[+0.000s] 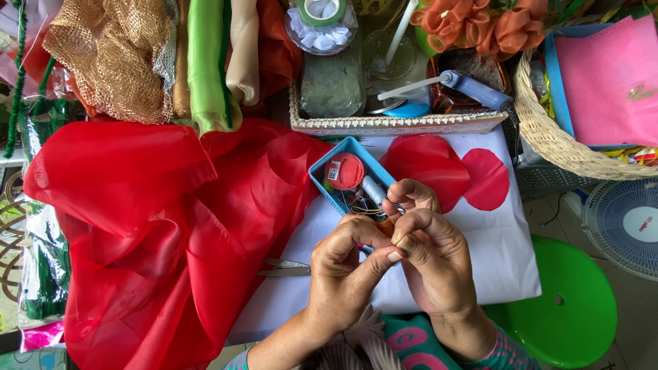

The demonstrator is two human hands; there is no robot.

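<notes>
Left hand [343, 264] and right hand [428, 257] meet at centre, fingertips touching. Both are pinched together on a small orange item [388, 226], mostly hidden between the fingers; its kind cannot be told. The left thumb and forefinger close from the left, and the right fingers curl over the top.

Just above the hands sits a blue tray [319, 173], tilted on the diagonal. It holds a red ball [346, 171], a white tube [373, 189] and loose threads. The right fingers touch the tray's lower end.

Under the hands lies a white sheet [500, 253] covering the desk. Scissors [284, 268] rest on it just left of the left hand, blades partly under red fabric [137, 233], which spreads wide over the left half. Two red fabric discs [456, 175] lie on the sheet above the right hand, overlapping.

Further back is a white-rimmed basket [391, 125] with jars, a glue gun [476, 88] and orange ribbon flowers [480, 24]. Rolls of green, cream and gold-net cloth [205, 62] stand to its left. At right, a woven basket [548, 137] holds a pink sheet [606, 79]. A green stool [569, 308] and a fan [627, 223] sit beyond the desk edge.
</notes>
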